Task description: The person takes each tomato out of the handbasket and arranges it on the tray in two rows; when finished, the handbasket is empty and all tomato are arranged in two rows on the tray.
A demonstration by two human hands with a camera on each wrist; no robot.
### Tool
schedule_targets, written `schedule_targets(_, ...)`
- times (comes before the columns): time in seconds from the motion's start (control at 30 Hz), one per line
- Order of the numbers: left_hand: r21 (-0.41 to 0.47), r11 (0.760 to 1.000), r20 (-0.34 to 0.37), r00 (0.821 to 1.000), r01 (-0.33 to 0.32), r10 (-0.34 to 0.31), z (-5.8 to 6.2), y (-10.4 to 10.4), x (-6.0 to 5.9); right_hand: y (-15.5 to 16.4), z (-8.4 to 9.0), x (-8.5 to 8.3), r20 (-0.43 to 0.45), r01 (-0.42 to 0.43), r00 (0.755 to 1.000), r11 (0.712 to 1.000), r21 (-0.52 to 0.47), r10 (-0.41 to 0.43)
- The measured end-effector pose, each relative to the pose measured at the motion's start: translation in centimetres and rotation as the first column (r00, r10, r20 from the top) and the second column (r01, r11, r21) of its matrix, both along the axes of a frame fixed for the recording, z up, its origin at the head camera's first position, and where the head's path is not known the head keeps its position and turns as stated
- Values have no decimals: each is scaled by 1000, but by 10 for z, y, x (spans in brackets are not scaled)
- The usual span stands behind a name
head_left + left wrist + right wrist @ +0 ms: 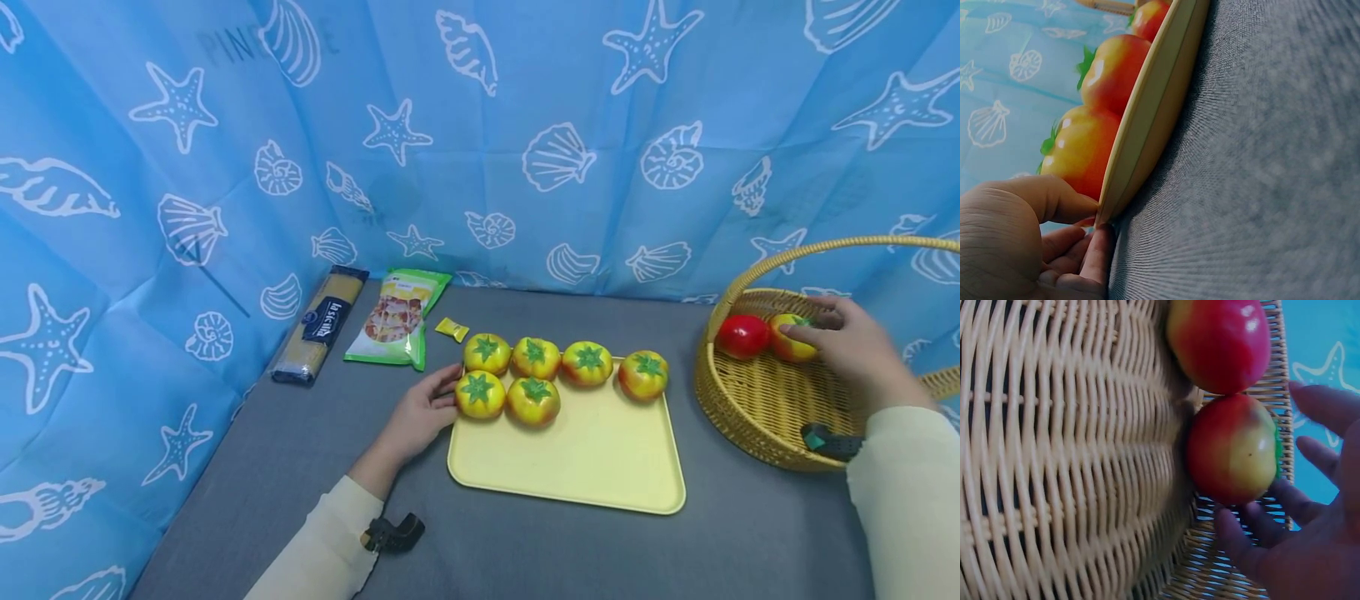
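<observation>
At the upper left corner of the yellow tray (562,467), my left hand (422,417) pinches the rim. Its thumb (1063,201) lies on top, with a fingertip under the edge. Several yellow-red tomatoes (533,402) with green star-shaped leaves sit on this tray, the nearest right beside the thumb. Inside the wicker basket (757,433) my right hand (851,346) reaches over another yellow-red tomato (1232,450). Its fingers are spread around that tomato, the lower fingertips right at its side and the thumb apart from it. A glossy red fruit (1219,344) lies against the same tomato.
Left of the tray lie a pack of spaghetti (321,325), a green-and-white snack bag (397,318) and a small yellow wrapped candy (452,329). A blue curtain (480,150) with shell prints hangs behind the grey table (315,467). The basket's handle (825,246) arches above it.
</observation>
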State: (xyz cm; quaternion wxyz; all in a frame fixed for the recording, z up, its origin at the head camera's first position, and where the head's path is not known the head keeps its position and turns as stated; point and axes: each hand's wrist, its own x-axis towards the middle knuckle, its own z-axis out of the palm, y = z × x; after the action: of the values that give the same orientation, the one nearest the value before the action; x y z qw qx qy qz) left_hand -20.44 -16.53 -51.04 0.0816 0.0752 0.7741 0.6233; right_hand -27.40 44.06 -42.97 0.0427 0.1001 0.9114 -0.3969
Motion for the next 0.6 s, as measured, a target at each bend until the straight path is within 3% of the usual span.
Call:
schedule_targets(0.13, 3, 1000, -2, 1000, 5, -5, 0, 1, 0, 3, -7, 0, 34, -61, 998, 997, 53, 59)
schedule_targets(0.27, 6, 1000, -6, 1000, -5, 5, 2, 1, 1, 6, -11, -2, 10, -117, 993, 988, 104, 116)
schedule_targets(0.6, -5, 1000, -14, 1000, -3, 3, -3, -1, -1, 8, -11, -3, 29, -118, 993, 987, 108, 115)
